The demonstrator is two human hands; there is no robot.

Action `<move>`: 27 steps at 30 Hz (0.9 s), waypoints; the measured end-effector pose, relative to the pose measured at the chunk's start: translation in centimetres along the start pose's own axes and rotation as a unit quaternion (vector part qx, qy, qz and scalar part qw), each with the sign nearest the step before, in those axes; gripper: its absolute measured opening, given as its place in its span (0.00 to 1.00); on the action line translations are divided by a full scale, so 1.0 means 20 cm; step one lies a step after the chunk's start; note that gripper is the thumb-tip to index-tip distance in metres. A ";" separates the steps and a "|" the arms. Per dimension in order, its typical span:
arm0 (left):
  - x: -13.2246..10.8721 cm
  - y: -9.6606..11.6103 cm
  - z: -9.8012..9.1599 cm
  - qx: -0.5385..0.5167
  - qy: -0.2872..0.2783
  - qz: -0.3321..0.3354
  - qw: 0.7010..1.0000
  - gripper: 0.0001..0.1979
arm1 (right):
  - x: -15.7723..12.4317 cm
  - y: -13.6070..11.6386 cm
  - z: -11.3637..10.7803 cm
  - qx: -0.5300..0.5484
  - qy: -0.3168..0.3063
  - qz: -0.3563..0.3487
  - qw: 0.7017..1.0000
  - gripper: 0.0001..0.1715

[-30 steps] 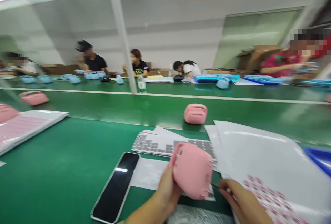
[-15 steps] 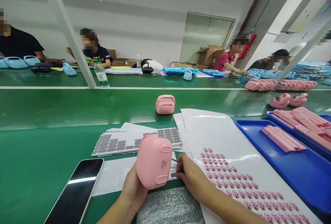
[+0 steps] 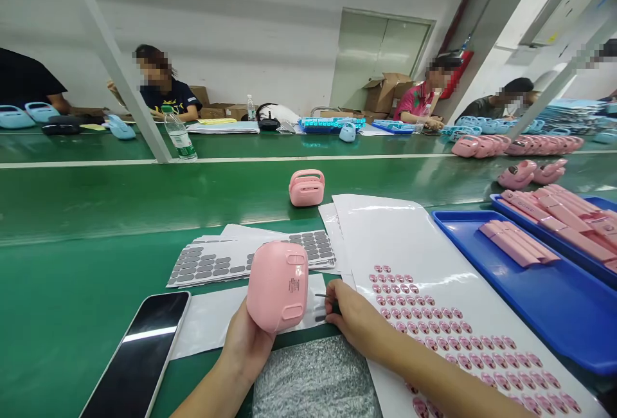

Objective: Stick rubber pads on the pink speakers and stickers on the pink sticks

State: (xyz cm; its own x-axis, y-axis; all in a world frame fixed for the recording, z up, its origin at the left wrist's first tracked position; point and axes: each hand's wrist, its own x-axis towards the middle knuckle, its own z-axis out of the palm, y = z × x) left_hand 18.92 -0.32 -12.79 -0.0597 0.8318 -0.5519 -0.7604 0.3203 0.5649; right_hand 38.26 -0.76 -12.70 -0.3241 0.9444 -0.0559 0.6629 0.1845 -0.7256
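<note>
My left hand (image 3: 250,334) is wrapped round a pink rounded plastic housing (image 3: 274,286), held upright above the bench. Small dark print and two raised pads show on its near face. Just right of it, my right hand (image 3: 349,312) pinches a thin grey piece (image 3: 321,295), seen edge-on; its kind I cannot make out. That piece is apart from the housing. Beneath the hands lies a white sheet with a few grey ovals (image 3: 320,318). Behind the housing is a stack of grey oval sticker sheets (image 3: 207,263).
A phone (image 3: 139,347) lies at left, a silvery wrapped pad (image 3: 313,379) in front. Right are a round pink sticker sheet (image 3: 400,238) and a blue tray (image 3: 520,302) with pink strips. A pink handled unit (image 3: 307,188) stands beyond. Co-workers sit across the bench.
The view has shifted slightly. A small gap has opened between the housing and the thin grey piece in my right hand. The co-worker in the pink top has drawn an arm back.
</note>
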 end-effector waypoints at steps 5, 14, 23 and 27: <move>0.02 0.00 -0.01 -0.006 -0.006 0.007 1.000 0.10 | -0.06 0.02 -0.03 0.036 -0.005 -0.010 0.999 0.16; -0.02 0.00 0.01 0.020 -0.090 -0.043 0.995 0.06 | -0.07 -0.36 -0.20 0.352 0.065 0.003 0.934 0.18; -0.04 0.00 0.03 0.023 -0.111 -0.071 0.991 0.07 | -0.07 -0.50 -0.23 0.207 0.090 0.059 0.972 0.18; -0.04 0.00 0.03 0.006 -0.151 -0.072 0.986 0.10 | -0.07 -0.50 -0.24 0.165 0.084 0.054 0.981 0.18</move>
State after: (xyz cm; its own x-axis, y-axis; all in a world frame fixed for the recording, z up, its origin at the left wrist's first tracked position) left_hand 19.38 -0.72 -11.88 0.2443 0.8741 -0.4198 -0.7393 0.4481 0.5027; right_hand 35.26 -2.61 -2.04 -0.1306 0.9901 -0.0511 0.4243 0.0092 -0.9055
